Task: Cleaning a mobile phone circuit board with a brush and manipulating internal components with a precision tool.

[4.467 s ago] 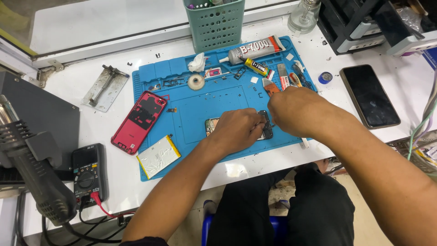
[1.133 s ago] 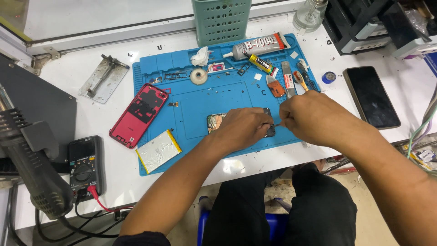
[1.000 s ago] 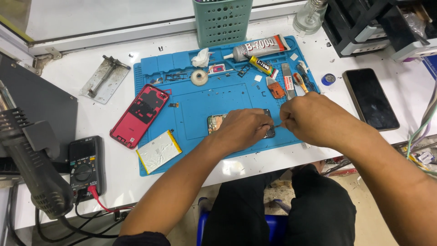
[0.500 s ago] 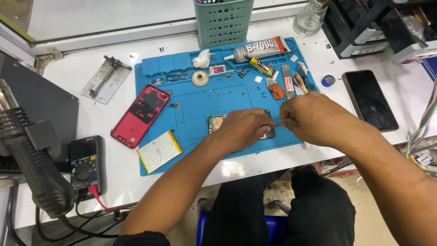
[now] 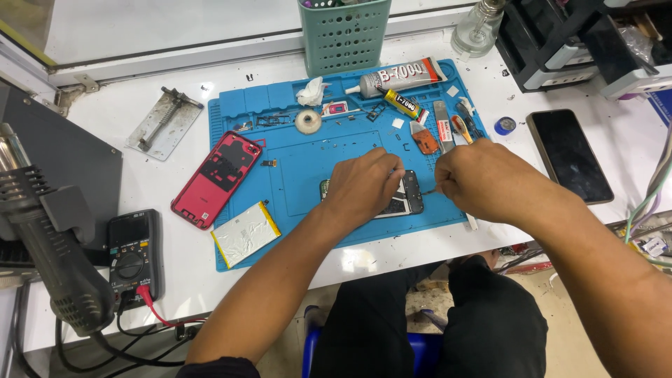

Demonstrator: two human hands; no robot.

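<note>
A small opened phone board (image 5: pixel 408 201) lies on the blue work mat (image 5: pixel 308 157). My left hand (image 5: pixel 364 185) rests on top of it and pins it down, covering most of it. My right hand (image 5: pixel 479 178) is closed around a thin tool whose tip points at the board's right edge; the tool itself is mostly hidden in my fist. A red phone back cover (image 5: pixel 217 178) lies at the mat's left edge, with a flat white battery (image 5: pixel 245 233) below it.
Glue tubes (image 5: pixel 399 75), a tape roll (image 5: pixel 308 121) and small hand tools (image 5: pixel 448 126) sit along the mat's far side. A dark phone (image 5: pixel 568 155) lies right, a multimeter (image 5: pixel 134 255) and hot-air gun (image 5: pixel 49 245) left, a green basket (image 5: pixel 343 35) behind.
Both hands stay on the board. My right hand has shifted slightly right and nearer compared with the oldest frame; over the last second almost nothing has moved.
</note>
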